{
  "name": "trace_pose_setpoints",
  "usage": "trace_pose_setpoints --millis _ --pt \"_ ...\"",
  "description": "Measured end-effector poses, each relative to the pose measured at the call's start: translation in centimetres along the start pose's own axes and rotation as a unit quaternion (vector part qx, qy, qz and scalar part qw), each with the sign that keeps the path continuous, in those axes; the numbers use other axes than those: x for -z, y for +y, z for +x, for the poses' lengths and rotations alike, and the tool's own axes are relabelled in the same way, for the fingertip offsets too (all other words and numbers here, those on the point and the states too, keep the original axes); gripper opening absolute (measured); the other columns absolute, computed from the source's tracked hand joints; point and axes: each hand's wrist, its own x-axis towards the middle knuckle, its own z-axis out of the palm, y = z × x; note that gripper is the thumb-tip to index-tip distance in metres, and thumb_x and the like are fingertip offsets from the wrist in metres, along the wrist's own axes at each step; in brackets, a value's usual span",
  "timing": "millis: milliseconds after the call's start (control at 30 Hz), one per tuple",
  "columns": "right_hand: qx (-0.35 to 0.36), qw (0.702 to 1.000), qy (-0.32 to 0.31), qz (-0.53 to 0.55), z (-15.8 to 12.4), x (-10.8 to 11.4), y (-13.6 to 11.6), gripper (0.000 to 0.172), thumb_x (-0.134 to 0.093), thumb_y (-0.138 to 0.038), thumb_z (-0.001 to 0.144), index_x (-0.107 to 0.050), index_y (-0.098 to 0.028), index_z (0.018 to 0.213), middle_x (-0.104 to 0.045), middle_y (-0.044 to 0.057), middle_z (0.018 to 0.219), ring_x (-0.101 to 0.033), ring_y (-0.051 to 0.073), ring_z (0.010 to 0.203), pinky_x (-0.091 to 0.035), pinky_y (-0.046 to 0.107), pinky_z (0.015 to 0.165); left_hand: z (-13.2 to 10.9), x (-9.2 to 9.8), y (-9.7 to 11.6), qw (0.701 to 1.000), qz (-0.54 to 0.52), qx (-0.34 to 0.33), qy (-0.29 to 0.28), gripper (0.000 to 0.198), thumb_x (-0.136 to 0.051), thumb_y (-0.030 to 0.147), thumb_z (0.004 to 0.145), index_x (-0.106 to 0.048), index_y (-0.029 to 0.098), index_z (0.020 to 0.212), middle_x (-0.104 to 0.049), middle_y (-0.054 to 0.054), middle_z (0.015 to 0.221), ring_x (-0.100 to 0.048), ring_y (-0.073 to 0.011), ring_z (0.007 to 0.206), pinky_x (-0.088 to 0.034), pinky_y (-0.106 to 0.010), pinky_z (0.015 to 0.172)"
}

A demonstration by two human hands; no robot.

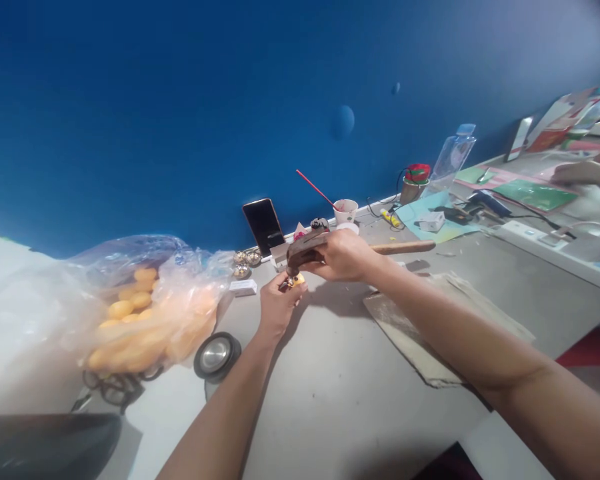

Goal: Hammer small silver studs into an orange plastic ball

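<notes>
Hammer point(305, 250) held over small yellow piece point(297, 281)

The small yellow piece is pinched in the fingertips of the left hand point(276, 308), near the table's point(330, 373) far edge, and is partly covered by them; its own long axis cannot be made out. Directly above it, the head of the hammer is held, with whether the two touch not shown. The hammer's long axis is laid roughly left to right, its wooden handle jutting out past the right hand point(347, 255), by which it is gripped close to the head. The piece is thus placed nearer the left hand, with the right hand just up and to its right.

Among the containers, a clear plastic bag point(180, 260) is seen at far left, filled with yellow-orange balls point(121, 309). Behind the right hand, a white paper cup point(347, 213) is stood upright, a red stick point(315, 187) leaned out of it to the left. Farther right, a brown cup point(413, 193) is topped by a red-and-green bundle point(417, 174). Beside it a clear bottle point(453, 157) is tilted in view; no contents can be made out.
</notes>
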Motion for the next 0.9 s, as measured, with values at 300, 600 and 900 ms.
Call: trace_pose_setpoints --millis 300,600,900 --pt "0.006 1.0 -0.009 -0.001 -0.06 0.59 -0.13 0.032 -0.065 -0.045 0.092 -0.083 -0.02 0.098 -0.079 0.01 0.09 -0.067 0.023 0.074 -0.04 0.033 0.064 0.0 0.01 -0.36 1.0 0.03 -0.007 -0.005 0.027 -0.08 0.031 0.066 -0.074 0.016 0.087 -0.059 0.004 0.06 -0.048 -0.0101 0.051 -0.038 -0.022 0.049" --pt "0.002 1.0 -0.021 -0.003 -0.14 0.55 -0.14 0.031 -0.067 -0.046 0.09 -0.083 -0.02 0.095 -0.079 0.009 0.086 -0.067 0.023 0.073 -0.04 0.033 0.063 0.13 0.16 -0.55 0.999 0.043 -0.014 -0.011 0.021 -0.078 0.031 0.069 -0.071 0.017 0.082 -0.058 0.004 0.058 -0.047 -0.0103 0.05 -0.037 -0.023 0.049" --pt "-0.009 0.999 -0.017 0.027 -0.12 0.37 0.08 0.03 -0.068 -0.045 0.09 -0.083 -0.02 0.089 -0.079 0.008 0.082 -0.067 0.022 0.07 -0.038 0.032 0.062 -0.25 -0.15 0.08 0.999 0.029 -0.019 -0.016 0.02 -0.078 0.03 0.067 -0.07 0.017 0.079 -0.06 0.003 0.061 -0.049 -0.0107 0.052 -0.04 -0.024 0.05"
